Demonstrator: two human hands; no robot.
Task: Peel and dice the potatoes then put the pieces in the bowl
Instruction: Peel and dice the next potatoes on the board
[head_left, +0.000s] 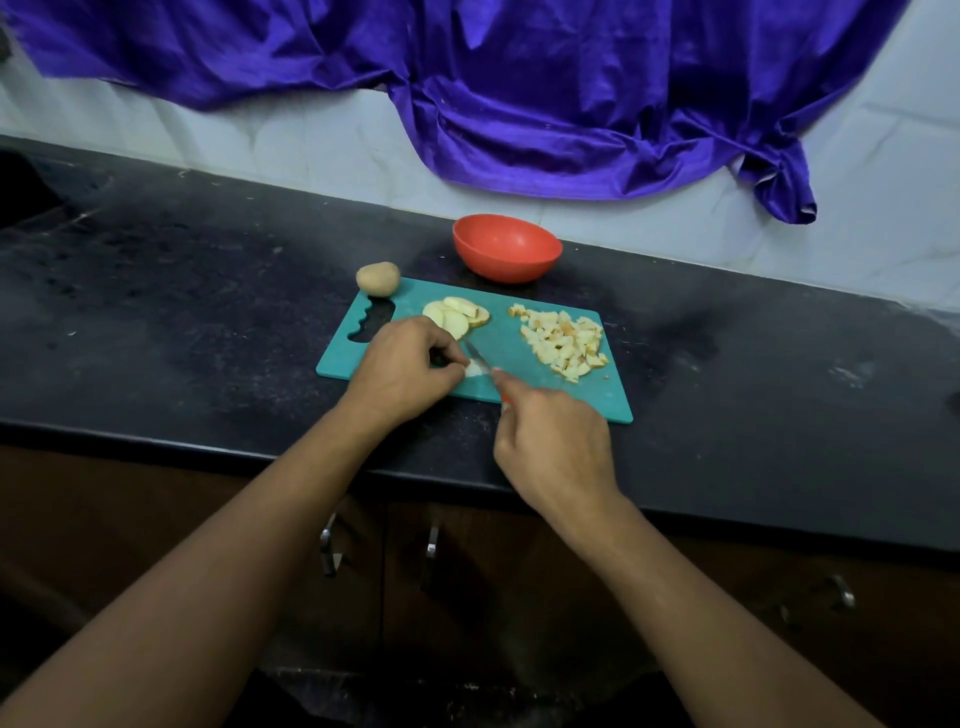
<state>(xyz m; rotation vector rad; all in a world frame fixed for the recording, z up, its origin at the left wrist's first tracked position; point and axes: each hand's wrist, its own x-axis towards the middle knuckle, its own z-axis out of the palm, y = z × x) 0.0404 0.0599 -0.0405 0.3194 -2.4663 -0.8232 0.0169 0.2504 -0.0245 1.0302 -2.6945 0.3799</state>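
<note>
As right hand (556, 452) grips it, knife (479, 359) points away-left.

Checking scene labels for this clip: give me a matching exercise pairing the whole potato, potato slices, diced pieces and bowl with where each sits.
1 whole potato
2 potato slices
3 diced pieces
4 red bowl

A right part of the cutting board
B on the counter behind the board
C by the board's far left corner
D far side of the board, near its middle

Pairs: 1-C, 2-D, 3-A, 4-B

Left hand (402, 371) pinches, right hand (553, 441) grips (forearms converging).
</note>
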